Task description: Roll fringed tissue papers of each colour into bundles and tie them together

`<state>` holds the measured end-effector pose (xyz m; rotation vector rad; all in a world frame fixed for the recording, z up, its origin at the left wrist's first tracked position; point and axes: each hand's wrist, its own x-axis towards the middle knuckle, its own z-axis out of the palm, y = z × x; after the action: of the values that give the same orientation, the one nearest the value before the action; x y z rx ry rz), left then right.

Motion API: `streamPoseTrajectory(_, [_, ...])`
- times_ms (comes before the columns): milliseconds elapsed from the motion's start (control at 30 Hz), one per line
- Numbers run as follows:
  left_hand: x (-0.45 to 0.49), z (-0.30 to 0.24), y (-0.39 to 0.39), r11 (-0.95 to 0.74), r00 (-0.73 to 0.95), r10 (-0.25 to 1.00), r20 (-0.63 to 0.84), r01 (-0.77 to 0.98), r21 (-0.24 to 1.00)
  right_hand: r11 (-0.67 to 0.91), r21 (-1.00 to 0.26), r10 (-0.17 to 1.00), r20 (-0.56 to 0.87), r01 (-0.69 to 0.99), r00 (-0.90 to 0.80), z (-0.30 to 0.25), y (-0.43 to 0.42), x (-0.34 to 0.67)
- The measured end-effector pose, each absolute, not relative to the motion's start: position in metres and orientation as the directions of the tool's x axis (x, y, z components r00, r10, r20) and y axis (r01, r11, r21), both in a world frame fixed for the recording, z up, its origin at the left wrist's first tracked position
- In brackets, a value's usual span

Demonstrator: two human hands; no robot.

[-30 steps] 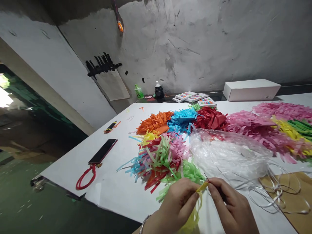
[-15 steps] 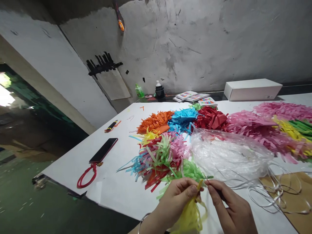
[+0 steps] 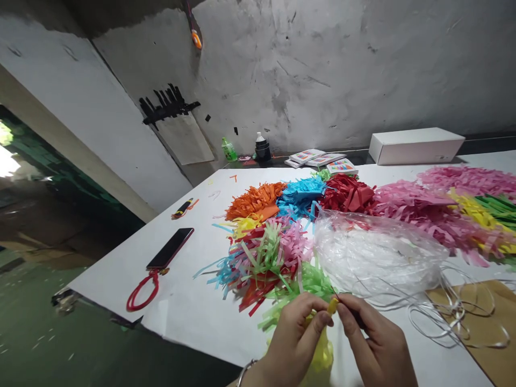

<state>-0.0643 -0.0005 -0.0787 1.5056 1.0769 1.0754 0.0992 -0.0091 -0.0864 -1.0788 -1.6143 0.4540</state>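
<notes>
My left hand is closed in a pinch on the twisted top of a yellow paper tassel, whose strips hang down below it. Close beside it, my right hand pinches a thin red strand by the tassel's top; whether it is thread or something stiffer I cannot tell. The fingertips of both hands nearly meet. Just beyond them lie light green paper fringes and a heap of mixed red, pink, green and blue tassels.
Orange, blue, red and pink fringes line the back. A clear plastic bag and white cord lie right. A phone and a cutter lie left; a white box stands behind.
My right hand has shifted slightly left, bringing its fingertips against the tassel's top. The tassel's yellow strips hang closer together, and the loose loop beside them no longer shows.
</notes>
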Motion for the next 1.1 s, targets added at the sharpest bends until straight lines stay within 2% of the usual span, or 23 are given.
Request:
streamPoseTrajectory(100, [-0.065,-0.083,0.001,0.084,0.237,0.970,-0.052,-0.127,0.988,0.580,-0.662,0.766,0.641,0.475,-0.042,-0.090,-0.009,0.102])
streamPoseTrajectory(167, [-0.065,-0.086,0.003,0.245,0.282,0.946,-0.159,-0.301,0.921,0.615,-0.624,0.746,0.659,0.483,-0.099,-0.091,-0.009,0.103])
streamPoseTrajectory(300, [-0.063,-0.091,0.004,0.320,0.320,0.929,-0.188,-0.431,0.844,0.653,-0.592,0.727,0.666,0.472,-0.169,-0.089,-0.009,0.102])
streamPoseTrajectory(667, [-0.061,-0.091,0.003,0.329,0.324,0.925,-0.196,-0.432,0.840,0.650,-0.567,0.720,0.673,0.506,-0.170,-0.087,-0.011,0.102])
streamPoseTrajectory(933, [-0.060,-0.091,0.004,0.322,0.309,0.929,-0.202,-0.410,0.854,0.686,-0.484,0.667,0.716,0.543,-0.205,-0.088,-0.013,0.101])
streamPoseTrajectory(1100, [-0.060,-0.087,0.004,0.242,0.275,0.948,-0.158,-0.303,0.922,0.700,-0.377,0.618,0.745,0.607,-0.250,-0.092,-0.013,0.101])
